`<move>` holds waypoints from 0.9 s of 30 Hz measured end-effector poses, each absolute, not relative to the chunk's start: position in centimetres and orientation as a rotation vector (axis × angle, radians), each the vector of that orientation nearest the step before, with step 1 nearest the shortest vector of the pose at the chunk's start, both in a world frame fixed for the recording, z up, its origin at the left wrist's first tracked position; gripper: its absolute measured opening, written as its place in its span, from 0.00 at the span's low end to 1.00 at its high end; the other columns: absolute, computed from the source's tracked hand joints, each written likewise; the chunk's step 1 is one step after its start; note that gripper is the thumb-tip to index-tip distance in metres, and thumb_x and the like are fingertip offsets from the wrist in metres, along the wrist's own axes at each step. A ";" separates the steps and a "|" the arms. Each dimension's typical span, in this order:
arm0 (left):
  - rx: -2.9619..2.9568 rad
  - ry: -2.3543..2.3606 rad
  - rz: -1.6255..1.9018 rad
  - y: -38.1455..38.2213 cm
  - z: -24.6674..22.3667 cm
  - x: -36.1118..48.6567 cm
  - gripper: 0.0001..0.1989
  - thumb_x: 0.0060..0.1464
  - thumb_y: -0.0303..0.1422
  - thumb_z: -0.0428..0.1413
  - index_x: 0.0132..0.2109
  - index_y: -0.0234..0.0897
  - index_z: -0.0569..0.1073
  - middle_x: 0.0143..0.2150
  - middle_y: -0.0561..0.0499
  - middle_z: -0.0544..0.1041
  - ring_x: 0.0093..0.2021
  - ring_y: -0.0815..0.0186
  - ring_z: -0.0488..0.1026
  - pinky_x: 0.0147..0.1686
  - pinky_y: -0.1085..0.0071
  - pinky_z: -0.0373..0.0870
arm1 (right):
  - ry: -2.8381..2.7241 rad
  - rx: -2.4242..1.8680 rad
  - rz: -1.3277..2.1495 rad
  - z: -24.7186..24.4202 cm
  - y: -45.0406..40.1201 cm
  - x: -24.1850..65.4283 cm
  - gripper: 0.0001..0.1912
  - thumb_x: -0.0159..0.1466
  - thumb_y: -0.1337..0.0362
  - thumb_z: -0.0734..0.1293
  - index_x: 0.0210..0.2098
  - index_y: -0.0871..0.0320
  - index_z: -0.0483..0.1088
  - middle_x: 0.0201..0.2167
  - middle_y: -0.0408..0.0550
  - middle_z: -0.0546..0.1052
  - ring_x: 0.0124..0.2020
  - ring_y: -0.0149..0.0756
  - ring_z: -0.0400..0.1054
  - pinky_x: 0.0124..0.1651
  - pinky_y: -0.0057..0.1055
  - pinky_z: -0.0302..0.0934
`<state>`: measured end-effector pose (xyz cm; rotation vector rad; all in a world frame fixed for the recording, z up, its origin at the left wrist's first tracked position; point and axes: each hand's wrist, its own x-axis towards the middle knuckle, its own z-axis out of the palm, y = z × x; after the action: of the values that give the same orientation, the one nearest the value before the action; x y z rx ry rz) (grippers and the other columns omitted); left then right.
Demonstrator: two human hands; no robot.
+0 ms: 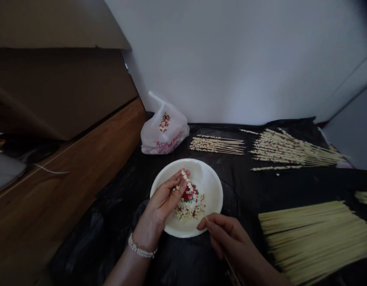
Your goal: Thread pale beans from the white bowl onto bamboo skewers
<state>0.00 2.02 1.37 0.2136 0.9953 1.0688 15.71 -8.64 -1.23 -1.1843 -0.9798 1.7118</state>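
A white bowl (214, 180) holds small pale and dark red pieces (187, 212), with a red and green pattern showing on its bottom. Over the bowl, my left hand (167, 196) is turned palm up, its thumb and fingers closed about the upper end of a thin skewer. Several whitish pieces (187, 180) are threaded there. My right hand (228, 234) pinches the same skewer (206, 218) lower down, at the bowl's near right rim. More thin sticks seem to hang below that hand, but they are dark and blurred.
Behind the bowl stands a tied plastic bag (165, 131). Filled skewers lie in a small bunch (216, 145) and a larger pile (284, 149). Bare sticks (317, 238) spread at right. Black plastic sheeting (239, 182) covers the surface; a cardboard box (61, 87) stands left.
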 end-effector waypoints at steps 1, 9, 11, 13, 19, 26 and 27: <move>0.207 0.989 1.073 2.0 1.5 0.0 0.22 0.52 0.13 0.50 0.50 0.36 0.76 0.46 0.45 0.81 0.53 0.62 0.75 0.49 0.72 0.74 | -0.971 -1.184 1.710 -1.3 -8.7 15.7 0.16 0.62 0.52 0.65 0.33 0.58 0.76 0.11 0.32 0.56 0.15 0.26 0.44 0.22 0.29 0.36; 0.096 0.975 1.119 2.0 1.4 0.1 0.19 0.58 0.18 0.51 0.53 0.37 0.75 0.44 0.47 0.81 0.46 0.65 0.78 0.37 0.76 0.77 | -0.951 -1.183 1.713 -1.9 -9.0 15.5 0.16 0.63 0.52 0.65 0.34 0.58 0.76 0.12 0.32 0.56 0.16 0.26 0.45 0.23 0.29 0.38; 0.051 0.954 1.138 2.3 1.0 0.0 0.19 0.58 0.18 0.52 0.54 0.36 0.74 0.43 0.47 0.81 0.40 0.69 0.79 0.33 0.80 0.75 | -0.948 -1.186 1.722 -1.9 -9.0 15.5 0.17 0.63 0.50 0.65 0.34 0.59 0.76 0.11 0.32 0.57 0.16 0.25 0.45 0.22 0.28 0.37; 0.061 0.959 1.158 2.5 0.7 -0.2 0.19 0.58 0.20 0.53 0.55 0.36 0.73 0.43 0.47 0.81 0.37 0.71 0.79 0.32 0.81 0.75 | -0.963 -1.179 1.726 -1.9 -9.0 15.5 0.18 0.63 0.50 0.65 0.34 0.59 0.76 0.11 0.32 0.57 0.15 0.25 0.44 0.22 0.28 0.38; 0.795 1.198 1.147 0.8 1.3 -0.7 0.22 0.54 0.27 0.59 0.57 0.40 0.73 0.55 0.48 0.77 0.60 0.58 0.69 0.56 0.64 0.69 | -0.973 -1.123 1.761 -1.9 -9.0 15.6 0.18 0.63 0.50 0.66 0.34 0.59 0.75 0.11 0.33 0.58 0.15 0.25 0.45 0.21 0.27 0.38; 1.231 1.156 1.121 -0.6 0.3 -1.8 0.30 0.51 0.29 0.60 0.62 0.41 0.68 0.68 0.48 0.62 0.67 0.55 0.56 0.67 0.57 0.46 | -0.960 -1.086 1.802 -2.5 -9.2 15.2 0.15 0.63 0.52 0.66 0.32 0.58 0.75 0.11 0.33 0.58 0.14 0.24 0.45 0.20 0.27 0.37; 1.227 1.150 1.110 -0.3 0.0 -1.9 0.31 0.52 0.30 0.60 0.63 0.41 0.66 0.68 0.47 0.62 0.67 0.54 0.57 0.67 0.56 0.48 | -0.959 -1.083 1.800 -2.5 -9.3 15.1 0.15 0.63 0.52 0.66 0.32 0.58 0.76 0.11 0.33 0.58 0.14 0.24 0.45 0.20 0.27 0.37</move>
<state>-1.89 -0.31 0.00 1.2275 1.1495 1.1102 15.12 -9.27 -2.52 -1.0828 -0.9589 1.8004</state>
